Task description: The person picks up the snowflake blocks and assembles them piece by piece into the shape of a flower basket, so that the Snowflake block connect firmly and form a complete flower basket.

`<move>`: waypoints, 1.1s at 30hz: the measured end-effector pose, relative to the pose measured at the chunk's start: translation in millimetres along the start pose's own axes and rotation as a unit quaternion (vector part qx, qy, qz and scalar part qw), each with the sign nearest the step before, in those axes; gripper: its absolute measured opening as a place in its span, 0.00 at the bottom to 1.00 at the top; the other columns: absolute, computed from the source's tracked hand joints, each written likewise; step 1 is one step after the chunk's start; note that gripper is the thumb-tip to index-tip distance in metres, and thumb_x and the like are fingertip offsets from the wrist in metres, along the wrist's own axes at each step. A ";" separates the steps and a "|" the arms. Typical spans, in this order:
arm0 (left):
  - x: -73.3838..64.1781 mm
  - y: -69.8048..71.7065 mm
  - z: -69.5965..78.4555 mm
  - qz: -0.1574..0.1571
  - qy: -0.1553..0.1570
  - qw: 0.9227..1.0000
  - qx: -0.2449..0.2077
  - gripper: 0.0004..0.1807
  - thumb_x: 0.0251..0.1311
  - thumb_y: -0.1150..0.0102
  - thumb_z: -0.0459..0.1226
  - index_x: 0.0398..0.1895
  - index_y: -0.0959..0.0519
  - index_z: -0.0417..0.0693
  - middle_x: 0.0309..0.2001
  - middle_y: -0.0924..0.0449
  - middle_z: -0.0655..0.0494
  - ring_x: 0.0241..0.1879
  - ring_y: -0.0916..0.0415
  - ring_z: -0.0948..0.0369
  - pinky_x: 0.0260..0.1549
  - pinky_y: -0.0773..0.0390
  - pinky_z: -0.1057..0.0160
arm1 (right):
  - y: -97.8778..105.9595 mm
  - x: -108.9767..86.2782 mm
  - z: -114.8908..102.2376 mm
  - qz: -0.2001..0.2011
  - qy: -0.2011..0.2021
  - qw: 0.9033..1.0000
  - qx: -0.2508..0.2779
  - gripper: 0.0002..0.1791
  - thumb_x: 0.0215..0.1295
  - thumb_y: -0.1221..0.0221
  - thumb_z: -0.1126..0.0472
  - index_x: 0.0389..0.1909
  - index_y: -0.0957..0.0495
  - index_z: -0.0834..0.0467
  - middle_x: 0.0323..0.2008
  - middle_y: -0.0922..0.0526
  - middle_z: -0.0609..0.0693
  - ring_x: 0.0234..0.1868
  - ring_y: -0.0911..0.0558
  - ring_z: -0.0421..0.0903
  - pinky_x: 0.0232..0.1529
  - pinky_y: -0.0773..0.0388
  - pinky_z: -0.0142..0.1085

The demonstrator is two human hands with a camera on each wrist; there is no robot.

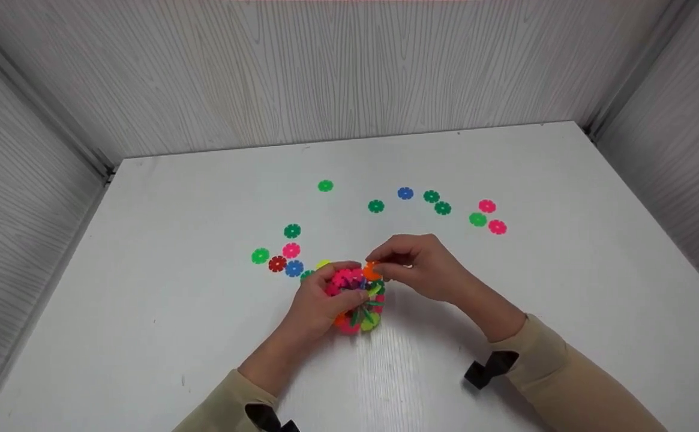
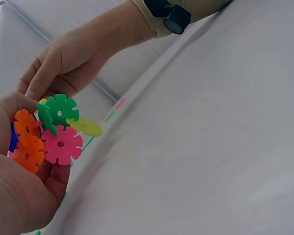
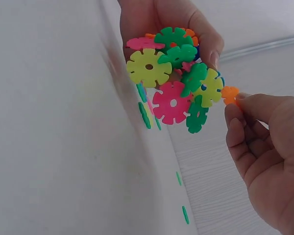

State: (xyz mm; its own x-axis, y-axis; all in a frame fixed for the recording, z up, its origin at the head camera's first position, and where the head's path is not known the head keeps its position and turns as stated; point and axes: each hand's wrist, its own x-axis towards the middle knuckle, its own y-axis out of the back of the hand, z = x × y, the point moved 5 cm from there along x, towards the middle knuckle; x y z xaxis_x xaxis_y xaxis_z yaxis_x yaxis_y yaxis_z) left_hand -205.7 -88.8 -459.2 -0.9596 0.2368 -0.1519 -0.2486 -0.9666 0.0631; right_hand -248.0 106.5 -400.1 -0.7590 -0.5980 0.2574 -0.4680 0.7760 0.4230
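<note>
My left hand (image 1: 319,303) grips a cluster of interlocked plastic snowflake discs (image 1: 349,324) over the front middle of the white table. Pink, green, yellow, orange and blue notched discs make up the cluster; in the left wrist view a green disc (image 2: 61,110) and a pink disc (image 2: 62,145) face the camera. The thumb lies over its near side. My right hand (image 1: 430,270) pinches an orange snowflake disc (image 3: 230,95) between thumb and forefinger, right at the cluster's upper right edge. In the right wrist view a yellow disc (image 3: 209,88) sits beside that orange one.
Several loose discs lie left of the hands, among them a red disc (image 1: 277,264) and a light green disc (image 1: 260,255). Farther back are a blue disc (image 1: 405,193) and dark green ones. Pink discs (image 1: 497,227) lie at right. Wood-grain panels (image 1: 349,72) enclose the table.
</note>
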 end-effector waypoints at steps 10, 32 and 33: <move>1.6 0.2 3.4 0.004 -0.010 1.000 0.018 0.36 0.56 0.19 0.42 0.68 0.24 0.51 0.62 0.22 0.52 0.66 0.28 0.51 0.52 0.14 0.56 | -0.4 -0.8 -9.0 0.029 0.074 0.997 -0.023 0.08 0.70 0.31 0.66 0.48 0.10 0.60 0.39 0.10 0.48 0.37 0.13 0.46 0.40 0.14 0.34; -2.0 3.0 6.7 0.017 -0.001 0.999 0.034 0.36 0.54 0.18 0.42 0.67 0.22 0.53 0.61 0.22 0.54 0.66 0.28 0.51 0.52 0.14 0.56 | -8.3 1.6 -7.6 -0.013 0.046 0.999 -0.013 0.11 0.71 0.31 0.65 0.51 0.10 0.59 0.41 0.09 0.51 0.37 0.12 0.45 0.41 0.13 0.36; -1.8 2.4 7.2 0.016 -0.004 0.999 0.030 0.36 0.55 0.18 0.42 0.67 0.22 0.53 0.62 0.22 0.54 0.66 0.28 0.51 0.52 0.14 0.56 | -5.3 2.2 -6.2 -0.013 0.043 0.999 -0.010 0.11 0.72 0.32 0.65 0.53 0.11 0.59 0.41 0.09 0.51 0.37 0.12 0.46 0.42 0.13 0.36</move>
State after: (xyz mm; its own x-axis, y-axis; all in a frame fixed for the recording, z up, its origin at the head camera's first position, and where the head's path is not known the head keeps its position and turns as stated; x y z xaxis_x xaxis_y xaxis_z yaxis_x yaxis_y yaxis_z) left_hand -205.5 -90.7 -451.7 -0.9683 0.2064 -0.1404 -0.2243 -0.9662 0.1270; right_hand -244.4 99.8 -396.4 -0.7047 -0.6333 0.3201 -0.4769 0.7567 0.4472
